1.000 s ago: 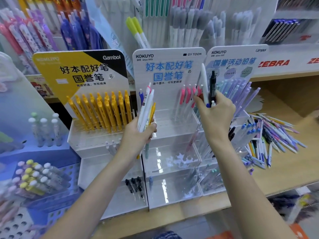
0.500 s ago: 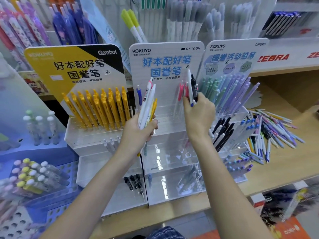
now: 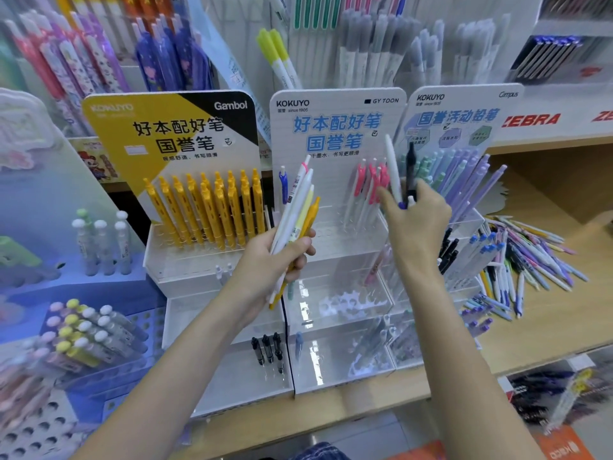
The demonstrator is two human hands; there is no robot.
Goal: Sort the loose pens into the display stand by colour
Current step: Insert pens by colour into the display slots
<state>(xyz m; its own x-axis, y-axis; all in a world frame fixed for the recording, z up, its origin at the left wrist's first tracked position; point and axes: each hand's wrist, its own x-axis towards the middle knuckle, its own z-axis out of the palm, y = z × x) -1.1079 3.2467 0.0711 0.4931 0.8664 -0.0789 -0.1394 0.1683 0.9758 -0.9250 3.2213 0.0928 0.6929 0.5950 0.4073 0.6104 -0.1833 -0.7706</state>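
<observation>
Yellow pens (image 3: pixel 212 210) and pink pens (image 3: pixel 368 184) were already racked; mixed pens (image 3: pixel 298 220) were gripped by the left hand (image 3: pixel 275 260), two pinched by the right hand (image 3: pixel 414 220); a loose pile (image 3: pixel 530 254) remained far right.

- A blue perforated tray (image 3: pixel 109 370) at lower left holds capped markers with yellow, white and pink ends, lying tilted.
- Three white-capped correction pens (image 3: pixel 102 242) stand upright left of the yellow stand.
- Hanging packs of patterned purple and pink pens (image 3: pixel 83 58) fill the upper left.
- Two lime-green highlighters (image 3: pixel 277 54) lean at top centre.
- A white shelf strip with red ZEBRA lettering (image 3: pixel 530 120) runs along the right.
- The wooden shelf (image 3: pixel 564 313) has boxed stock (image 3: pixel 550 390) beneath it.
</observation>
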